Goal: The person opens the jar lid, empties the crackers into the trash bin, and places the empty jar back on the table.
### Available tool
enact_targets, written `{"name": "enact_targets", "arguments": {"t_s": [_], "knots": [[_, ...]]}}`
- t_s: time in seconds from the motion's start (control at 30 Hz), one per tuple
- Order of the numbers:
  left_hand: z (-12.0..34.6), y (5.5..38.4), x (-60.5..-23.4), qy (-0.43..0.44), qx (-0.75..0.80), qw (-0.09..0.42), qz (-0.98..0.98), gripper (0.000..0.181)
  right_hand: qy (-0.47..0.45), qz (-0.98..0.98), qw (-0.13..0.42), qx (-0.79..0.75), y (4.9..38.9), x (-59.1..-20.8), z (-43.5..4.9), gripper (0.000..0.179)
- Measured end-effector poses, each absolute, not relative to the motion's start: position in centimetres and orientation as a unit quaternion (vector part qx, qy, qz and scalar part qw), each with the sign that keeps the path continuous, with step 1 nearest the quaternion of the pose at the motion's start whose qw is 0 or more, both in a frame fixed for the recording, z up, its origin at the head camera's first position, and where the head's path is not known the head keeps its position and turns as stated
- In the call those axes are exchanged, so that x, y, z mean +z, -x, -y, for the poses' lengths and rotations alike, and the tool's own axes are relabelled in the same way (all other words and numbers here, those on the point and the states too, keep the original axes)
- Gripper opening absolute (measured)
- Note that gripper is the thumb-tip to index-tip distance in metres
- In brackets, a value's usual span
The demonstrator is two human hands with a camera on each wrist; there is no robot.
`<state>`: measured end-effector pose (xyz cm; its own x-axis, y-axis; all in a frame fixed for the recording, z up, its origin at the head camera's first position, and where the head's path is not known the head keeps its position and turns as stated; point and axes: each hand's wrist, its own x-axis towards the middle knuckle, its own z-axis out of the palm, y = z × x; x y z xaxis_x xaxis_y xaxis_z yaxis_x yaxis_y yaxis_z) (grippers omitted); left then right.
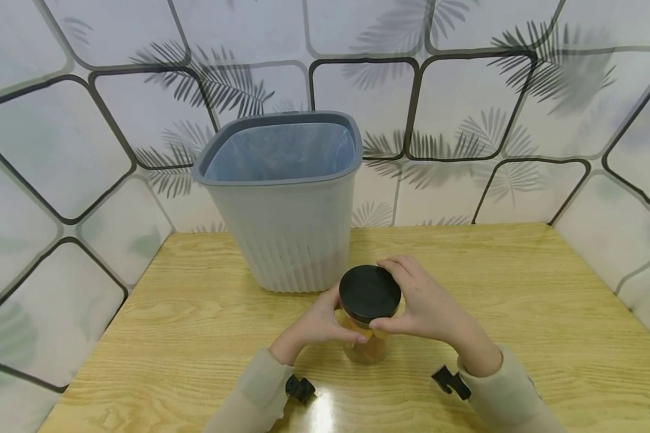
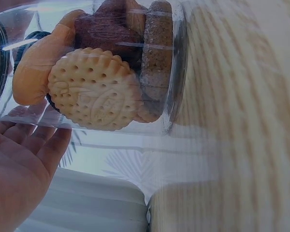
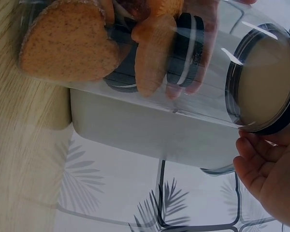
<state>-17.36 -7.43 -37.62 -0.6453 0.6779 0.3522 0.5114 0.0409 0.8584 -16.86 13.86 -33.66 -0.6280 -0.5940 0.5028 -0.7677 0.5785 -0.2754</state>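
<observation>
A clear jar [image 1: 364, 355] with a black lid [image 1: 369, 293] stands upright on the wooden table. My left hand [image 1: 321, 319] grips the jar's side, thumb across the front. On the other side, my right hand [image 1: 425, 304] holds the lid's rim between thumb and fingers. The lid sits on the jar's mouth. Through the wall, the left wrist view shows a round biscuit [image 2: 94, 89] with small holes and a speckled brown cookie [image 2: 157, 48]. A black sandwich cookie [image 3: 185, 50] with white filling shows in the right wrist view.
Just behind the jar stands a tall pale grey bin [image 1: 298, 240] with a darker rim and a blue-looking inside. A patterned wall covering [image 1: 460, 108] with leaf prints surrounds the back and sides of the wooden table [image 1: 184, 337].
</observation>
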Motion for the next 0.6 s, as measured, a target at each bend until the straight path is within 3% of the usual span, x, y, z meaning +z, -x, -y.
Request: {"name": "enact_targets", "arguments": {"t_s": [0.27,0.6], "knots": [[7.5,18.6,-39.8,-0.41,0.552,0.082,-0.722,0.093,-0.392,0.869,0.168,0.25,17.0,-33.7,-13.9,0.087],[7.5,18.6,-39.5,-0.418,0.548,0.073,-0.721,0.094,-0.411,0.857,0.167,0.263,17.3,-33.7,-14.2,0.083]]}}
